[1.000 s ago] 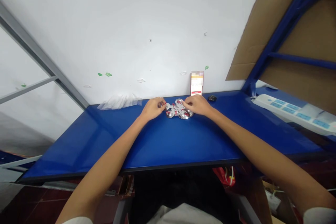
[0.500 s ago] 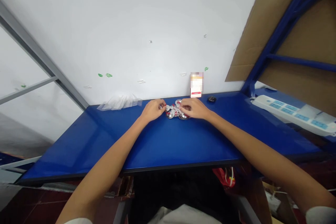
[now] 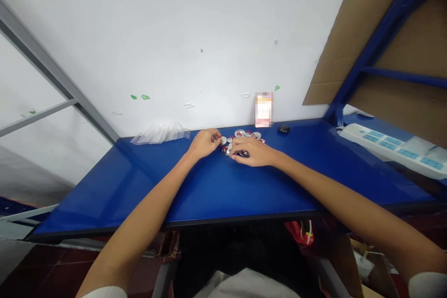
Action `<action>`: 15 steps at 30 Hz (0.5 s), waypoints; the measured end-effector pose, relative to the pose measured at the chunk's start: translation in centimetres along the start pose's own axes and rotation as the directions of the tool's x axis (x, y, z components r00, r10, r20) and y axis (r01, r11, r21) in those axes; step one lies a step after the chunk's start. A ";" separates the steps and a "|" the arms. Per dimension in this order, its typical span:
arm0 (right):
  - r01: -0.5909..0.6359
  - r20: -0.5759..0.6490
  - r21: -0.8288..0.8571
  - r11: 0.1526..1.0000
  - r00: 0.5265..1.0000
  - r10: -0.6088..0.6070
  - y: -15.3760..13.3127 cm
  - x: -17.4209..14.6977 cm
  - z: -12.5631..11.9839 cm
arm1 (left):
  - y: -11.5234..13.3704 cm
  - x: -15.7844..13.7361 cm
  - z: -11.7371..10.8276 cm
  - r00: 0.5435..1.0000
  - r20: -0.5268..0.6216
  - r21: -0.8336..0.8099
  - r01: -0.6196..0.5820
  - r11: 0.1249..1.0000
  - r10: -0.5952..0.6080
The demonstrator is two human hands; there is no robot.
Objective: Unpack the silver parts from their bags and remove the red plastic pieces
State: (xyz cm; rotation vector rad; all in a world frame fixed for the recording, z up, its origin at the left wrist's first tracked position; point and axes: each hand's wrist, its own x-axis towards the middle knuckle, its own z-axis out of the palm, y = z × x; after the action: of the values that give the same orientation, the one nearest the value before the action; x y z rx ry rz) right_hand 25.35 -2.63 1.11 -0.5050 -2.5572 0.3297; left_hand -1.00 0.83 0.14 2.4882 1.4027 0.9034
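Several small round silver discs with red parts (image 3: 240, 133) lie in a loose pile near the back of the blue table (image 3: 223, 191); their exact kind is too small to make out. At the pile's left edge, my left hand (image 3: 204, 143) pinches one pale disc with a red bit (image 3: 223, 140) between thumb and fingers. My right hand (image 3: 254, 151) lies over the front right of the pile, its fingers curled round a shiny dark-silver disc (image 3: 243, 153). That hand hides part of the pile.
Thin clear plastic bags (image 3: 160, 133) lie at the back left. A phone with a lit screen (image 3: 264, 111) leans on the white wall, a small black object (image 3: 284, 129) beside it. A white power strip (image 3: 394, 149) sits at the right. Cardboard and a blue frame (image 3: 366, 60) stand beyond.
My right hand has moved left and toward me across the pile, uncovering discs behind it. My left hand stays at the pile's left edge. The view has shifted slightly.
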 end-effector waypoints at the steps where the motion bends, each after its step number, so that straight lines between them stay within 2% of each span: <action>1: -0.027 -0.022 -0.033 0.999 0.999 0.026 0.4 -0.1 -0.2 | 0.0 0.0 0.1 1.000 0.004 -0.013 -0.001 1.000 0.001; 5: -0.101 -0.079 -0.133 0.986 0.993 0.091 1.6 -0.4 -0.3 | -0.2 0.0 0.5 0.999 0.036 -0.062 0.003 0.998 -0.001; 10: -0.039 -0.076 -0.186 0.982 0.997 0.026 2.3 -0.1 0.8 | -0.4 0.0 0.7 0.998 0.053 -0.101 0.047 0.994 -0.042; 15: -0.035 -0.073 -0.299 0.954 0.997 0.014 2.6 0.7 2.4 | 0.1 -0.2 0.7 0.999 -0.014 -0.037 0.049 0.998 -0.050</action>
State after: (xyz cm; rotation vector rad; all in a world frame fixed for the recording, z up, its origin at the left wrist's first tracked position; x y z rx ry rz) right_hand 24.32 -0.34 -1.47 -0.6466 -2.5455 -0.0711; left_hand -0.58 0.72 -0.45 2.4137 1.4322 0.9317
